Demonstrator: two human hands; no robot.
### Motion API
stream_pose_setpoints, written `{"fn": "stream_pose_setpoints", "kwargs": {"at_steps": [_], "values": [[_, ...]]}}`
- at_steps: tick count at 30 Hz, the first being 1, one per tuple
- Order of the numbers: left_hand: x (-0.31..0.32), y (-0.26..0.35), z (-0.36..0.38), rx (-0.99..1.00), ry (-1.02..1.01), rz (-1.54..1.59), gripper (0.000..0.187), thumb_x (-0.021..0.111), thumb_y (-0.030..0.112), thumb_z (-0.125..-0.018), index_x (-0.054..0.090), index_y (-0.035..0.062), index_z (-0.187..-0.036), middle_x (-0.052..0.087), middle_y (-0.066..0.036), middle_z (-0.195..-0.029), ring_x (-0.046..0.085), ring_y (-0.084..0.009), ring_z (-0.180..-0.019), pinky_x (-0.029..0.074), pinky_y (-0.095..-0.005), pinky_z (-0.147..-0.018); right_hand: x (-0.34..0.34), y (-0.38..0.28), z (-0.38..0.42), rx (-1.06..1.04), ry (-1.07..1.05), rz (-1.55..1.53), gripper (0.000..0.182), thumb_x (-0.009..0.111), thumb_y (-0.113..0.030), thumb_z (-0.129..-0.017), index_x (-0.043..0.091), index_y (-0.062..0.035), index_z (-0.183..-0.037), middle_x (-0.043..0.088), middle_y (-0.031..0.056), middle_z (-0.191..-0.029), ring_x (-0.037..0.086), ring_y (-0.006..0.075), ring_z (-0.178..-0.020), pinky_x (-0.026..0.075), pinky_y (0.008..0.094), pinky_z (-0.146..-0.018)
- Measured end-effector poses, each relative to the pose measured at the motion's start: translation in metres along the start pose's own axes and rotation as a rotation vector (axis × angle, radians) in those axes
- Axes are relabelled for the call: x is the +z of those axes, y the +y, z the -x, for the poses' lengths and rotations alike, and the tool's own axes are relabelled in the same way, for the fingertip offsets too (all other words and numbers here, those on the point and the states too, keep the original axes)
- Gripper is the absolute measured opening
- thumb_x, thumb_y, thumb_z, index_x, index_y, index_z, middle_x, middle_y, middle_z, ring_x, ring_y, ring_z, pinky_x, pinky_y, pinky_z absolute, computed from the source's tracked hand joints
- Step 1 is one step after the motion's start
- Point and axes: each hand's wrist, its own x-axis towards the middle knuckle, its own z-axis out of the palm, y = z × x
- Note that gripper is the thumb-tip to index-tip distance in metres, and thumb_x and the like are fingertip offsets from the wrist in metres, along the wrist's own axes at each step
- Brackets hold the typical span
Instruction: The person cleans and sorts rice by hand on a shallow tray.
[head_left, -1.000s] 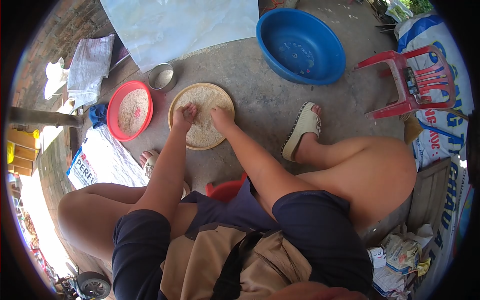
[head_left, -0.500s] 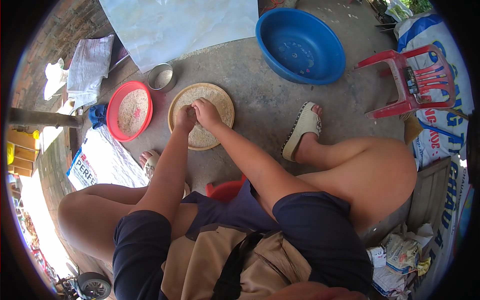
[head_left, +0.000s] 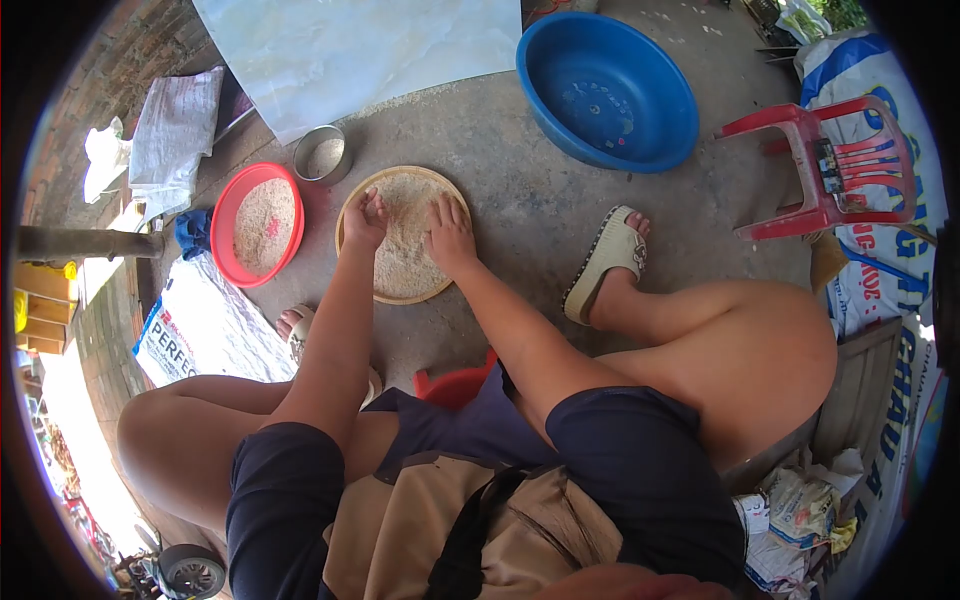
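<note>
A round tray (head_left: 400, 299) with a pale rim lies on the floor and holds a layer of pale grains (head_left: 405, 240). Over its left part is my left hand (head_left: 366, 218), palm turned up, fingers curled; whether anything small lies in it is too small to tell. My right hand (head_left: 450, 235) rests palm down on the grains at the right side, its fingers spread. Left of the tray stands a red basin (head_left: 221, 232) with more grains and a pink bit in it. A round metal tin (head_left: 336, 168) with grains sits just behind.
A blue basin (head_left: 675, 100) stands at the back right, near a red plastic chair (head_left: 800, 170). A marbled sheet (head_left: 370, 55) covers the floor behind the tray. A white printed sack (head_left: 215, 325) lies at the left. A sandaled foot (head_left: 610, 265) is at the right.
My hands, together over the tray before, have moved apart. The right hand has shifted right and flattened onto the grains, while the left has turned palm up.
</note>
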Motion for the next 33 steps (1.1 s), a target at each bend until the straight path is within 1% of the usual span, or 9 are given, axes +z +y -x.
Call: {"fn": "stream_pose_setpoints", "kwargs": {"at_steps": [2, 4, 7, 11, 16, 18, 20, 23, 33], "values": [[0.001, 0.007, -0.01, 0.023, -0.014, 0.031, 0.021, 0.045, 0.019, -0.091, 0.054, 0.0017, -0.1, 0.058, -0.008, -0.091, 0.059, -0.0128, -0.07, 0.048, -0.0227, -0.055, 0.007, -0.002, -0.003, -0.004, -0.002, 0.02, 0.06, 0.052, -0.027, -0.086, 0.03, -0.0016, -0.136, 0.021, 0.0172, -0.144, 0.018, 0.0335, -0.134, 0.019, 0.0424, -0.108], [0.006, 0.013, -0.017, 0.005, -0.208, 0.18, 0.014, 0.048, 0.014, -0.089, 0.053, 0.0013, -0.093, 0.06, -0.009, -0.088, 0.061, -0.0161, -0.073, 0.051, -0.0242, -0.058, 0.012, -0.006, -0.002, 0.027, 0.01, 0.07, 0.063, 0.048, -0.033, -0.088, 0.025, -0.0011, -0.138, 0.017, 0.0166, -0.146, 0.013, 0.0328, -0.136, 0.014, 0.0413, -0.11], [0.037, 0.021, -0.027, 0.129, -0.006, 0.289, 0.019, 0.045, 0.012, -0.091, 0.05, -0.0022, -0.103, 0.057, -0.012, -0.097, 0.061, -0.0234, -0.088, 0.056, -0.029, -0.072, 0.016, -0.007, -0.003, 0.039, 0.029, 0.074, 0.067, 0.047, -0.038, -0.088, 0.023, -0.0022, -0.139, 0.012, 0.0142, -0.148, 0.007, 0.0304, -0.137, 0.007, 0.0398, -0.112], [0.069, 0.045, -0.04, 0.189, -0.034, 0.263, 0.021, 0.041, 0.005, -0.092, 0.047, -0.0101, -0.104, 0.053, -0.017, -0.105, 0.056, -0.0326, -0.101, 0.054, -0.0374, -0.086, 0.018, -0.009, -0.008, 0.047, 0.007, 0.074, 0.067, 0.043, -0.039, -0.09, 0.02, -0.0017, -0.14, 0.009, 0.0156, -0.149, 0.005, 0.0314, -0.137, 0.007, 0.0414, -0.112], [0.088, 0.087, -0.068, 0.21, 0.051, 0.267, 0.02, 0.04, -0.001, -0.09, 0.048, -0.0124, -0.106, 0.051, -0.021, -0.107, 0.055, -0.0341, -0.101, 0.054, -0.0352, -0.086, 0.019, -0.016, -0.014, 0.082, -0.027, 0.106, 0.068, 0.037, -0.043, -0.091, 0.015, -0.0026, -0.142, 0.005, 0.0162, -0.149, 0.001, 0.0325, -0.138, 0.003, 0.0432, -0.111], [0.093, 0.103, -0.081, 0.229, 0.226, 0.367, 0.022, 0.038, 0.0, -0.091, 0.047, -0.0123, -0.107, 0.048, -0.022, -0.112, 0.054, -0.0331, -0.103, 0.054, -0.0358, -0.086, 0.017, -0.017, -0.016, 0.092, -0.035, 0.117, 0.069, 0.037, -0.043, -0.091, 0.015, -0.0026, -0.142, 0.004, 0.0172, -0.149, 0.001, 0.0336, -0.137, 0.002, 0.0438, -0.111], [0.065, 0.118, -0.128, 0.203, 0.194, 0.404, 0.027, 0.034, 0.002, -0.093, 0.043, -0.0109, -0.116, 0.043, -0.02, -0.12, 0.05, -0.0309, -0.109, 0.051, -0.0345, -0.09, 0.016, -0.018, -0.017, 0.099, -0.045, 0.12, 0.07, 0.036, -0.046, -0.09, 0.015, -0.0039, -0.142, 0.005, 0.0164, -0.149, 0.002, 0.0338, -0.137, 0.001, 0.0434, -0.111], [0.05, 0.119, -0.165, 0.379, 0.317, 0.494, 0.033, 0.032, 0.004, -0.094, 0.036, -0.0087, -0.124, 0.039, -0.016, -0.127, 0.046, -0.0292, -0.115, 0.047, -0.0343, -0.095, 0.017, -0.016, -0.017, 0.099, -0.025, 0.102, 0.07, 0.038, -0.046, -0.09, 0.016, -0.0037, -0.142, 0.007, 0.0167, -0.149, 0.004, 0.0339, -0.137, 0.002, 0.0431, -0.112], [0.106, 0.116, -0.136, 0.341, 0.411, 0.117, 0.039, 0.039, 0.016, -0.093, 0.037, -0.0065, -0.125, 0.04, -0.016, -0.128, 0.045, -0.0287, -0.115, 0.046, -0.0369, -0.093, 0.011, -0.013, -0.015, 0.078, -0.012, -0.002, 0.07, 0.041, -0.042, -0.089, 0.016, -0.0013, -0.141, 0.007, 0.0185, -0.148, 0.003, 0.0346, -0.137, 0.004, 0.0438, -0.111]]}}
